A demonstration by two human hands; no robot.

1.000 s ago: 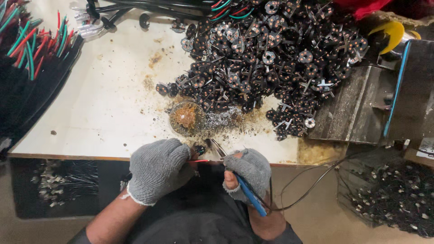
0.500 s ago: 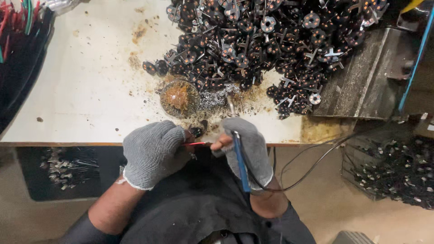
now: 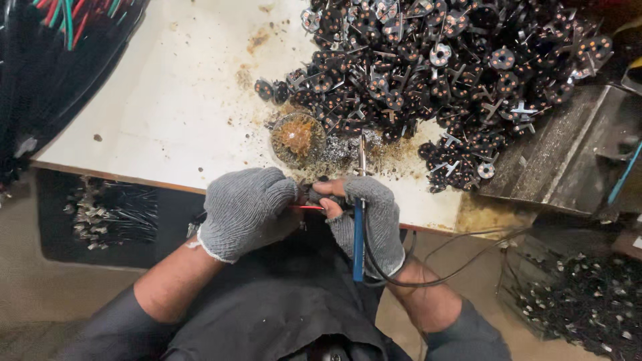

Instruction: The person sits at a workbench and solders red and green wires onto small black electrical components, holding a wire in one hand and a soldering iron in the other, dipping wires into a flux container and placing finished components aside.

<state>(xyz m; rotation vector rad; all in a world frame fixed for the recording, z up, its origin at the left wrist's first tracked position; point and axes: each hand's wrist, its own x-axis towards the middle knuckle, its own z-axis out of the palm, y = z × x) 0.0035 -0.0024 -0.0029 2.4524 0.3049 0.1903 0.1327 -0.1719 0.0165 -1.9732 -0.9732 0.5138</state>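
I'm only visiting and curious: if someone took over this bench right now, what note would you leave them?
Left hand: gloved, grip closed on a red wire at the bench edge.
Right hand: gloved, grip closed on the blue-handled soldering iron, tip over the table near the round flux tin.
Pile of small black parts lies behind.
How many are finished or left cannot be told.

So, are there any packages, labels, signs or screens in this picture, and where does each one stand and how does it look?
None: no package, label, sign or screen shows in the head view.
What is there: a white worktable with a heap of small dark round parts, a small round tin with brown residue, and both gloved hands, left hand and right hand, the right holding a blue-handled soldering iron.
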